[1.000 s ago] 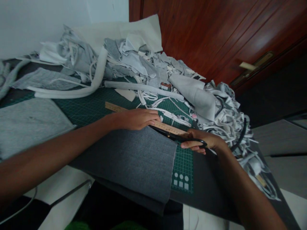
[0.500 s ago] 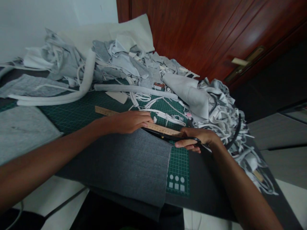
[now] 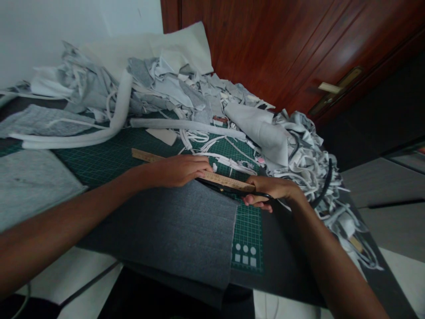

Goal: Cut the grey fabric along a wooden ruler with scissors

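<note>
My left hand (image 3: 181,170) is bent over a wooden ruler (image 3: 229,180), its fingers pressed together and holding it down; part of the ruler is hidden beneath. My right hand (image 3: 265,188) grips black-handled scissors (image 3: 232,190), which lie along the near side of the ruler. The blades run left towards my left hand, and their tips are hidden. A dark grey piece of fabric (image 3: 179,235) spreads below the ruler and hangs over the near table edge. Its top edge meets the scissors.
A green cutting mat (image 3: 247,230) lies under the work on the dark table (image 3: 285,261). Fabric scraps (image 3: 186,91) and white strips (image 3: 232,161) heap along the back and right. Light grey fabric (image 3: 36,186) rests at the left. Behind stands a wooden door (image 3: 259,48).
My right hand and the scissors have shifted slightly left, and the scissor handles sit closer together. My left hand and the ruler stay almost where they were.
</note>
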{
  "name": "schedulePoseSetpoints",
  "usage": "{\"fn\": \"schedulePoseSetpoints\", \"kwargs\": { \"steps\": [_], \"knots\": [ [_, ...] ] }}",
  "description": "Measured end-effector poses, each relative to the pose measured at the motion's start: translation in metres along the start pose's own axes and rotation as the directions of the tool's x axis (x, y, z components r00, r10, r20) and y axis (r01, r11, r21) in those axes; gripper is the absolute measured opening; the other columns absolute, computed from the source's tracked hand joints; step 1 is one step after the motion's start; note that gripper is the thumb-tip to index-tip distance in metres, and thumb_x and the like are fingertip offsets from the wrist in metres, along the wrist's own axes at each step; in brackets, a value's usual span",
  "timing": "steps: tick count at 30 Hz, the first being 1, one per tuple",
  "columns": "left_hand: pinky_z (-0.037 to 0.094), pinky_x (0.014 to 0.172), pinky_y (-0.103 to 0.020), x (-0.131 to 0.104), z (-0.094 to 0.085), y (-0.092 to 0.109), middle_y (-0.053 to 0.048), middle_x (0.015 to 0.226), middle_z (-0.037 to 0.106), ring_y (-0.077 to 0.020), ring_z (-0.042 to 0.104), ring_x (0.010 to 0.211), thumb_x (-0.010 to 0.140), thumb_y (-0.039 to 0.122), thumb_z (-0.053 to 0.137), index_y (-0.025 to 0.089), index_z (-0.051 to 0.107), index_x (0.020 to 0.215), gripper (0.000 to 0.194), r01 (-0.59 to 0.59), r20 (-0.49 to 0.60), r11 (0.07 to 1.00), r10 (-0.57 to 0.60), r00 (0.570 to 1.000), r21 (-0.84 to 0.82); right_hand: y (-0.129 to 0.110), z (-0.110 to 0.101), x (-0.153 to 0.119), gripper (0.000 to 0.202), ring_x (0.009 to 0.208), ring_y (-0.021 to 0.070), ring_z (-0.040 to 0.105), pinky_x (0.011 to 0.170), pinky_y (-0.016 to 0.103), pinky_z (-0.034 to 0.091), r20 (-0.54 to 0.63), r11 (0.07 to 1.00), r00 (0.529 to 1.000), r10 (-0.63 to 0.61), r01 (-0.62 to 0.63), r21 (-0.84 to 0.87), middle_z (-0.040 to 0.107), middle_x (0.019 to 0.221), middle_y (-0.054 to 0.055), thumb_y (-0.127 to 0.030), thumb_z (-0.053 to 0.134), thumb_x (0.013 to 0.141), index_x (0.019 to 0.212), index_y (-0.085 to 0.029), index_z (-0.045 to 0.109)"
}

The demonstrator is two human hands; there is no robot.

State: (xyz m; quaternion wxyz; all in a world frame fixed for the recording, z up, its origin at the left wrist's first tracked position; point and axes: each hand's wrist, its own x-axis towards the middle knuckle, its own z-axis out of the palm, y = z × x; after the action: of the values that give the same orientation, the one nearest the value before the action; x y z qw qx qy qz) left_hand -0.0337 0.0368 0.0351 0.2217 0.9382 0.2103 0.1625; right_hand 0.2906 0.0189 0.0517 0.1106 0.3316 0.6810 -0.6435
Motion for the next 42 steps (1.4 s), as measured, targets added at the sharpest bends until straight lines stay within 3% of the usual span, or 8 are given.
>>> {"fn": "schedulePoseSetpoints", "kwargs": {
  "steps": [8, 14, 20, 28, 35, 42],
  "knots": [
    [0.046, 0.097, -0.027, 0.000, 0.000, -0.001, -0.009, 0.116, 0.071, -0.0192, 0.066, 0.107, 0.110, 0.024, 0.038, 0.019, 0.068, 0.120, 0.031, -0.013, -0.002, 1.000, 0.013, 1.000, 0.016, -0.008, -0.002, 0.006, 0.064, 0.039, 0.0068, 0.050, 0.036, 0.017, 0.046, -0.003, 0.999, 1.000, 0.010, -0.010, 0.031, 0.049, 0.049, -0.007, -0.072, 0.077, 0.083, 0.062, -0.017, 0.053],
    [0.047, 0.097, -0.028, 0.000, 0.001, -0.004, -0.009, 0.116, 0.071, -0.0196, 0.067, 0.106, 0.110, 0.024, 0.040, 0.019, 0.069, 0.121, 0.031, 0.000, -0.010, 1.000, 0.000, 1.000, 0.008, -0.004, 0.001, 0.007, 0.058, 0.036, 0.0060, 0.048, 0.034, 0.016, 0.044, -0.067, 0.995, 0.996, 0.063, -0.058, 0.075, 0.051, 0.049, -0.008, -0.062, 0.084, 0.081, 0.062, -0.017, 0.054],
    [0.047, 0.101, -0.029, -0.001, 0.000, -0.007, -0.008, 0.117, 0.071, -0.0203, 0.067, 0.110, 0.110, 0.024, 0.041, 0.021, 0.069, 0.121, 0.031, -0.007, -0.014, 1.000, 0.007, 1.000, -0.002, -0.006, 0.002, 0.007, 0.056, 0.035, 0.0057, 0.049, 0.034, 0.015, 0.043, -0.059, 0.997, 0.997, 0.058, -0.055, 0.056, 0.051, 0.047, -0.008, -0.058, 0.086, 0.081, 0.059, -0.017, 0.054],
    [0.046, 0.103, -0.029, -0.003, -0.009, -0.011, -0.007, 0.116, 0.072, -0.0203, 0.066, 0.113, 0.109, 0.027, 0.045, 0.023, 0.072, 0.117, 0.028, 0.003, -0.010, 0.999, -0.004, 1.000, -0.041, -0.006, 0.003, 0.008, 0.059, 0.034, 0.0054, 0.046, 0.032, 0.015, 0.041, -0.073, 0.993, 0.996, 0.054, -0.046, 0.107, 0.050, 0.047, -0.008, -0.062, 0.084, 0.081, 0.060, -0.018, 0.052],
    [0.048, 0.089, -0.029, -0.007, -0.019, -0.012, -0.006, 0.103, 0.075, -0.0204, 0.069, 0.097, 0.105, 0.031, 0.052, 0.022, 0.073, 0.105, 0.023, 0.086, 0.016, 0.996, -0.085, 0.996, -0.034, -0.007, 0.001, 0.008, 0.062, 0.035, 0.0062, 0.049, 0.034, 0.017, 0.046, -0.037, 0.998, 0.998, 0.042, -0.040, 0.055, 0.050, 0.048, -0.008, -0.069, 0.082, 0.080, 0.061, -0.018, 0.051],
    [0.044, 0.079, -0.026, -0.013, -0.026, -0.013, -0.003, 0.097, 0.076, -0.0178, 0.070, 0.085, 0.105, 0.032, 0.051, 0.022, 0.072, 0.109, 0.024, 0.175, 0.045, 0.985, -0.175, 0.983, 0.008, -0.002, -0.001, 0.010, 0.065, 0.037, 0.0052, 0.047, 0.035, 0.017, 0.045, -0.014, 1.000, 1.000, -0.014, 0.014, 0.026, 0.050, 0.049, -0.008, -0.075, 0.077, 0.082, 0.064, -0.019, 0.050]
  ]
}}
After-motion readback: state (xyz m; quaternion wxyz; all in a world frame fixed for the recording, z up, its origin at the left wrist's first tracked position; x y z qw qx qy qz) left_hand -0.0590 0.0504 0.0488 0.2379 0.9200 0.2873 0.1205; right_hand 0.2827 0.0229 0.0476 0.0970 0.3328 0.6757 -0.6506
